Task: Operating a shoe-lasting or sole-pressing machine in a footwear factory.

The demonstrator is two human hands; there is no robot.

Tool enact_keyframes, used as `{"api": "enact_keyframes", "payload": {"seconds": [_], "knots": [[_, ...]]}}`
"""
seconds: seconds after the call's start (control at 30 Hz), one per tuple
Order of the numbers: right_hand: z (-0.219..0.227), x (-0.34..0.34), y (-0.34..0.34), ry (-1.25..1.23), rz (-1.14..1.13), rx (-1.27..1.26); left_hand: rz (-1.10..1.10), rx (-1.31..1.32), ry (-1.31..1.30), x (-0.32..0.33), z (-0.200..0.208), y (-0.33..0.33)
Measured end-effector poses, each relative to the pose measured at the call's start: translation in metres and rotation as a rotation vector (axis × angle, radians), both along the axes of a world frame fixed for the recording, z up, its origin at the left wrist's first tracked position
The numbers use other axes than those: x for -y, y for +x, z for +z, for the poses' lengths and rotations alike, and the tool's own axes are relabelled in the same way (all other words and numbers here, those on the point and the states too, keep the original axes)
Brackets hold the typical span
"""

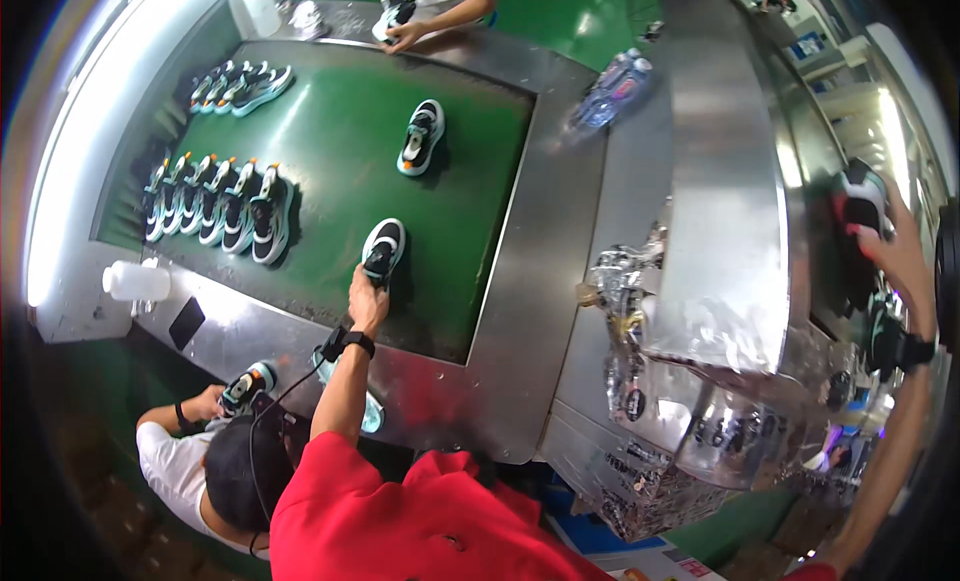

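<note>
My left hand [368, 303] grips the heel end of a black, white and pale blue sneaker [384, 249] over the green work surface [330, 121]. Its toe points away from me. A similar sneaker [421, 138] stands alone farther back on the green surface. Out at the far right, my right hand [902, 251] is closed around a dark sneaker [864, 203] with white and red parts, beside the metal housing. That spot is somewhat blurred, and part of this shoe is in shadow.
A row of several sneakers [238, 209] lines the left side, with another group [240, 89] behind it. Two co-workers handle shoes, one seated at lower left [240, 461], one across the table [440, 16]. Water bottles [610, 89], a metal housing [730, 181] and foil-wrapped ducting [625, 321] stand right.
</note>
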State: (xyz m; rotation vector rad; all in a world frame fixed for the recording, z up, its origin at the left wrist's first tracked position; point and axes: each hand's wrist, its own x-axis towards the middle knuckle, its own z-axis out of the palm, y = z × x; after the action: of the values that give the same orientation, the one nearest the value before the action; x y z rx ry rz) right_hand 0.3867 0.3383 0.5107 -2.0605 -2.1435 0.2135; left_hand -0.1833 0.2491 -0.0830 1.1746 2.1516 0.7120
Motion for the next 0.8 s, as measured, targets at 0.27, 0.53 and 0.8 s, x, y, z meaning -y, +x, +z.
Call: {"api": "enact_keyframes", "payload": {"seconds": [0.27,0.53,0.8], "knots": [[-0.023,0.031,-0.081,0.533,0.014,0.335,-0.235,-0.115,0.453,0.044,0.066,0.056],[0.049,0.236,-0.068,0.96,-0.174,-0.212,-1.143,1.327,-0.543,0.163,0.246,0.188],[-0.091,0.541,-0.157,1.172,-0.716,-1.03,-1.791,1.869,-0.513,0.254,0.382,0.319]]}}
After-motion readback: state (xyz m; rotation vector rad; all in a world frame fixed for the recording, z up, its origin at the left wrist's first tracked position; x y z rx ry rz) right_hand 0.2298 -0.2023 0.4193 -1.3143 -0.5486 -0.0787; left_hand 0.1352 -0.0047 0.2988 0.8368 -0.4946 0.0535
